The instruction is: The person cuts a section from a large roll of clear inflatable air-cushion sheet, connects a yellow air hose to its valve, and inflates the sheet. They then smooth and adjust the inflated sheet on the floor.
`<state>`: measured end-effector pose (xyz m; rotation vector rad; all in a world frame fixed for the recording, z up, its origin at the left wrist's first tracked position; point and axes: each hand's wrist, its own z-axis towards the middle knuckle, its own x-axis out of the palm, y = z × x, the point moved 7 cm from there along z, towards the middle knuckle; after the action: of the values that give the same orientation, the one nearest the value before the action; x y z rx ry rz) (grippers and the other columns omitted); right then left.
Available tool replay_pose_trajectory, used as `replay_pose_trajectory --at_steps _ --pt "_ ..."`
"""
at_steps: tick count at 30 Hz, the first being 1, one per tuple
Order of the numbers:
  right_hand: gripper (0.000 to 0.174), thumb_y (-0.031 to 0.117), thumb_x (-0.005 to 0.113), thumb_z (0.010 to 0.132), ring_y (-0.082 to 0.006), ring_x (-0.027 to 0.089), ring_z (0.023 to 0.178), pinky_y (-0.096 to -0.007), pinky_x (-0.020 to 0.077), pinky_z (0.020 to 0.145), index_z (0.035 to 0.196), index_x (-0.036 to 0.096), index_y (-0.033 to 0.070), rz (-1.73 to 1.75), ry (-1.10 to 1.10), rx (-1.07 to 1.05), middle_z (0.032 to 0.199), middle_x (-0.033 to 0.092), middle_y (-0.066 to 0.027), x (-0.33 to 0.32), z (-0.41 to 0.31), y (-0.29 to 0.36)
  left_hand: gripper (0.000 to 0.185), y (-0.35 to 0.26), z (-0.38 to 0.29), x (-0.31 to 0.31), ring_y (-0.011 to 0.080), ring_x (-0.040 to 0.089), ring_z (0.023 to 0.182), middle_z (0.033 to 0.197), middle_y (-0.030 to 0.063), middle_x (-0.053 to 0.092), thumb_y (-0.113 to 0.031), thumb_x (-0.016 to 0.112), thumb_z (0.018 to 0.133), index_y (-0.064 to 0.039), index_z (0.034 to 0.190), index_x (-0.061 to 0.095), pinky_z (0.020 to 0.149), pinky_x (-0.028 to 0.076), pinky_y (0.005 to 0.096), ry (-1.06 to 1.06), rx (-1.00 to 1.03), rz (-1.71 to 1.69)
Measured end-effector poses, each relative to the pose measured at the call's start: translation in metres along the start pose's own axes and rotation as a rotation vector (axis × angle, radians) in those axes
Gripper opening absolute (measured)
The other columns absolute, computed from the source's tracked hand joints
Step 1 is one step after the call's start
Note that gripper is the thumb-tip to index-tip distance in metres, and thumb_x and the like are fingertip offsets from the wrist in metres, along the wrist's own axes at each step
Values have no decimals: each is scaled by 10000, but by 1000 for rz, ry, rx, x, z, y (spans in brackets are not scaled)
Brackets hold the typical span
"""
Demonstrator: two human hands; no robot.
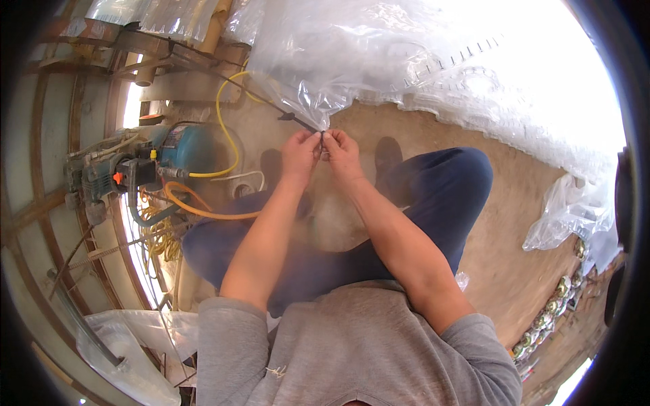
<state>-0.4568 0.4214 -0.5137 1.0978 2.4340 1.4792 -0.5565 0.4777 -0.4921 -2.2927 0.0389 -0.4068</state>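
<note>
My left hand (300, 156) and my right hand (344, 152) meet in front of me, fingertips almost touching. Between them they pinch the gathered neck of a large clear plastic bag (321, 104), where a black cord (302, 123) also ends. The cord runs up to the left and has a knot a little way from my fingers. Beyond my hands the bag widens into a big pile of clear plastic (431, 61), which is overexposed at the right. How the cord lies around the bag's neck is hidden by my fingertips.
An air compressor with a blue tank (190, 147) stands at the left, with a yellow hose (234, 147) and an orange hose (218, 215). A metal frame (76, 116) lines the left side. Loose plastic sheeting (563, 215) lies on the right of the brown floor (500, 203).
</note>
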Motion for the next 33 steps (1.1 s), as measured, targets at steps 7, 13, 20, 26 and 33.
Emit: replay_pose_trajectory --at_steps 7,13,20,26,33 --pt "236 252 585 947 -67 495 604 -218 405 519 947 595 16 -456 -62 -163 742 569 -7 -15 21 9 173 -9 -3 0 87 443 469 570 -6 494 -173 662 872 -41 785 591 411 323 246 6 1 69" --pt "215 224 559 960 -66 517 636 -233 408 518 937 579 11 -553 -236 -212 751 565 -19 -34 14 15 153 -2 2 -17 90 455 490 617 3 516 -164 658 866 -31 803 618 424 344 253 -254 41 107" --pt "68 47 529 947 -83 525 594 -243 454 562 900 524 -2 -597 115 -652 742 597 -19 22 -17 71 105 -5 10 -20 93 476 514 653 6 544 -136 637 856 -35 830 625 442 366 257 -147 80 212" --pt "81 49 529 947 -75 521 600 -232 449 577 897 503 -9 -821 281 -350 766 631 -41 39 -11 83 158 -10 -1 -22 105 494 582 771 30 621 -179 581 910 -34 960 620 476 351 233 -53 -133 -134" --pt "85 51 539 936 -138 607 717 -284 475 669 909 494 -15 -938 354 -412 772 641 -87 46 -11 105 143 -16 -5 -12 62 417 551 835 46 626 -174 514 963 -51 933 582 452 320 213 -99 -164 -480"
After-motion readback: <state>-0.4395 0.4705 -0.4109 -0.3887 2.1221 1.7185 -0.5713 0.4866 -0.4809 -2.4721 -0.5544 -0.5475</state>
